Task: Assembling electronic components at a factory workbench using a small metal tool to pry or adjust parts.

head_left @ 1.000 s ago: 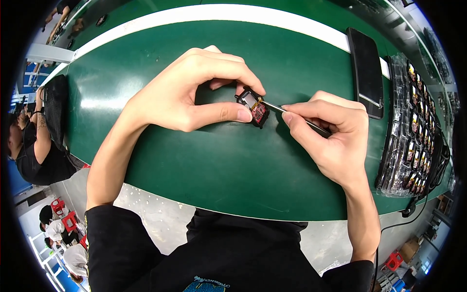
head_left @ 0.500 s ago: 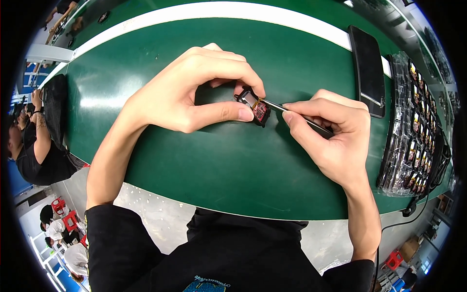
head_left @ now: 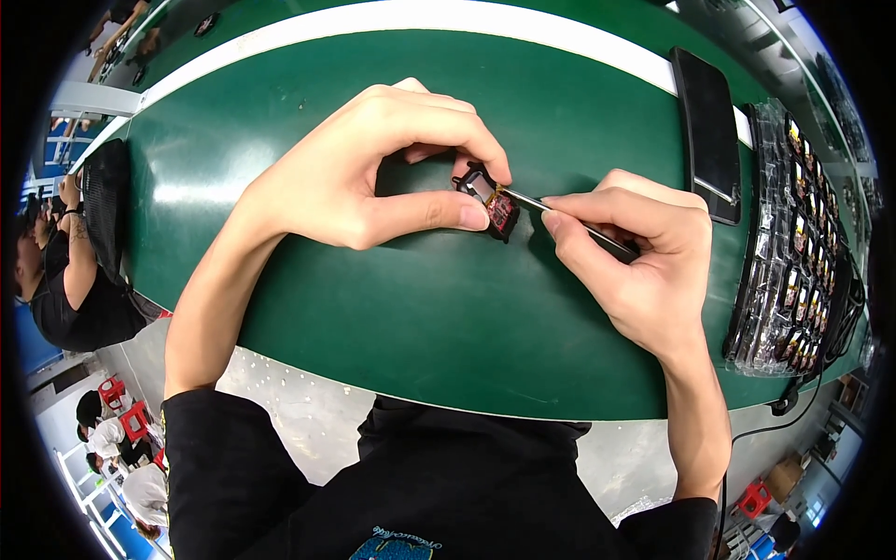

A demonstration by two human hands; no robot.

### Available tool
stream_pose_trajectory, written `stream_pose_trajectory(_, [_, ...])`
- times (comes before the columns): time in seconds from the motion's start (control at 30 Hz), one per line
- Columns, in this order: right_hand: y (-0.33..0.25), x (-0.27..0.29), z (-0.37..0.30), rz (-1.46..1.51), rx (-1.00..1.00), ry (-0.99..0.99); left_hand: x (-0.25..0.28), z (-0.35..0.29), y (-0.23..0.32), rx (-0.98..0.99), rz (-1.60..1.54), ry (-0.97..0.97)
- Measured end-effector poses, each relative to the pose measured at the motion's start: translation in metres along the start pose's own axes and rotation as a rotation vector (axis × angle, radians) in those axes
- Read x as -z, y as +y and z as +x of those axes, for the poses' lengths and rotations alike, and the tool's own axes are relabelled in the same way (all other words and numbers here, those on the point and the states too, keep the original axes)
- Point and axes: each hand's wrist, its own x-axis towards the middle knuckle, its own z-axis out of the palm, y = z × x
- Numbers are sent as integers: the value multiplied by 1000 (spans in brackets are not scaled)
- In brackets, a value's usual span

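Between the thumb and fingers of my left hand (head_left: 392, 168) is a small black electronic housing (head_left: 502, 220). It lies opened toward me, with a red circuit board and a grey rectangular part inside. My right hand (head_left: 644, 247) grips tweezers (head_left: 597, 237), thin and metal at the front and dark toward the back. Their tip touches the housing near its upper edge, close to my left index finger. What the tip presses on is too small to make out. Both hands are above the green table mat (head_left: 401, 327).
At the right stand stacked clear trays (head_left: 784, 271) with several similar small parts. A black phone-like slab (head_left: 706, 135) lies beyond my right hand, across a white strip (head_left: 411, 17). A black cable (head_left: 775, 431) hangs off the table's right edge. Another person (head_left: 79, 271) sits at the left.
Almost nothing differs. Both hands keep their grip, and the housing and tweezers stay in nearly the same place.
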Motion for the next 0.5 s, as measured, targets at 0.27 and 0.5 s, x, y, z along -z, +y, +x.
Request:
stream_pose_trajectory(0.27, [3, -1, -2, -29, 9, 22, -3, 0, -5, -52, 15, 27])
stream_pose_trajectory(0.5, [7, -3, -4, -18, 92, 37, -2, 1, -2, -41, -2, 25])
